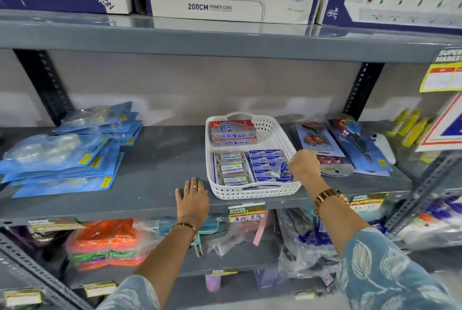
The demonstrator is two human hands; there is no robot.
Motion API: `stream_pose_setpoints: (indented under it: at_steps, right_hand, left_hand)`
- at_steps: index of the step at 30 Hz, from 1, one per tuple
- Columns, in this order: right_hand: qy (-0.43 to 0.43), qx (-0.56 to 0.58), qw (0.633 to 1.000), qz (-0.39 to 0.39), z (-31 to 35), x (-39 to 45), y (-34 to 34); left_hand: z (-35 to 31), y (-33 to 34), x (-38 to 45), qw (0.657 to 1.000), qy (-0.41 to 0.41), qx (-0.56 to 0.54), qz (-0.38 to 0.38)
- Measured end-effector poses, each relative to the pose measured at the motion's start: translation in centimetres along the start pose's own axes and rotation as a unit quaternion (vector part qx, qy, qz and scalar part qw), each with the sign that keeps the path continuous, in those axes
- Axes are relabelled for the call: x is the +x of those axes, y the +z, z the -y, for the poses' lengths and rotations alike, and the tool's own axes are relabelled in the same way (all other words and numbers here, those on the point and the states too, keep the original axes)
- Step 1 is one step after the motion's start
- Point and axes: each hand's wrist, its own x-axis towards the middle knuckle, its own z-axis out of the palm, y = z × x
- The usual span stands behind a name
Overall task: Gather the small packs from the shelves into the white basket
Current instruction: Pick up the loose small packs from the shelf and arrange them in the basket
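Pictured on a grey metal shelf (155, 159): a white perforated plastic basket (285, 143) with looped handles, set near the front edge and already lined with goods. Stacked at its far end, red-and-silver cardboard boxes (232, 132); packed at the near end, clear-fronted flat packs (231, 168) on the left and small glossy blue packs (266, 163) in rows on the right. Curled over the basket's right wall, the right hand (303, 165), fingertips down among the blue packs, seemingly pinching a small white-tipped one, though the exact grip cannot be told from this angle. Resting flat on the bare shelf just left of the basket, the left hand (192, 197), fingers loosely spread, holding nothing.

Judged to be the placing step, one more blue pack being settled into its row. Called for next: release, withdrawal clear of the lattice wall, then a reach for whatever small packs remain, none plainly loose nearby. Lying alongside: soft, crinkly blue blister bags (75, 159) heaped well to the left, and stiff carded scissors (317, 137) just beside the basket's right wall.
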Motion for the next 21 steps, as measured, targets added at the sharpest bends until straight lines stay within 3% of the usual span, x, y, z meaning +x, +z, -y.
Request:
stream_pose_setpoints:
  at_steps: [4,14,18,21]
  right_hand:
    - [0.003,-0.008,0.999,0.043,0.6,-0.2,0.6]
    - [0.006,-0.034,0.999,0.034,1.5,-0.1,2.8]
    - [-0.051,-0.098,0.989,0.099,1.8,1.0,2.1]
    - [-0.099,-0.194,0.961,0.173,2.3,1.3,0.7]
  left_hand:
    - [0.1,0.0,0.0,1.0,-0.003,-0.007,0.002]
    - [0.0,-0.2,-0.1,1.0,-0.006,-0.007,0.014]
    - [0.0,-0.1,0.0,1.0,-0.009,0.003,0.01]
    - [-0.1,0.0,0.0,1.0,-0.011,0.013,0.01]
